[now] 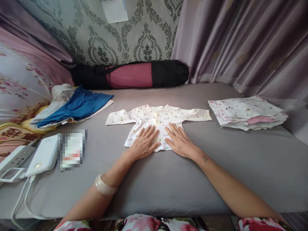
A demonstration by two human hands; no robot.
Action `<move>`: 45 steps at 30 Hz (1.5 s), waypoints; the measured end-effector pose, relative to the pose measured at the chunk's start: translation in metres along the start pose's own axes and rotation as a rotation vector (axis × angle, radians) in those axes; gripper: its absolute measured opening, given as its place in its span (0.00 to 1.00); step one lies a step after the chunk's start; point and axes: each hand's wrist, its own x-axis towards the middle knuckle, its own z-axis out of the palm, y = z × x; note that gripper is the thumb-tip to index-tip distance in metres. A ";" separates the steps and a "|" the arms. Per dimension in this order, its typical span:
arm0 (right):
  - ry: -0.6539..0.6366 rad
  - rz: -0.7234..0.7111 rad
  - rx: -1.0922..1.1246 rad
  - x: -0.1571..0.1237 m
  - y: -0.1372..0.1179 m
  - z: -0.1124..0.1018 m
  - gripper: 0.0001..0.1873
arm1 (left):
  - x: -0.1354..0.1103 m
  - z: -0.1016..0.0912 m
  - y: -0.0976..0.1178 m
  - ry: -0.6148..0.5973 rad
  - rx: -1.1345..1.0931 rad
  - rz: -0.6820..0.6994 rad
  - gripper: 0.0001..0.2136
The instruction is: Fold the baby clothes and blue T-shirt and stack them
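Note:
A small white baby shirt (157,117) with a scattered print and yellowish edging lies spread on the grey sheet, both sleeves stretched out to the sides. My left hand (144,142) rests flat on its lower left front, fingers extended. On the lower right front lies my right hand (180,139), palm down with the fingers spread. The front placket shows between the two hands. Neither hand grips the cloth. Part of the shirt's lower body is hidden under my palms.
Folded printed baby clothes (247,112) are stacked at right. Blue cloth (77,106) lies with other garments at left. Nearer stand a white power bank (43,155), a power strip (16,158) and cables. A black and pink rolled bag (130,75) lies along the wall.

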 end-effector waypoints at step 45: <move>0.081 0.473 0.034 0.184 0.070 -0.024 0.14 | 0.042 0.023 0.011 0.273 0.072 -0.308 0.32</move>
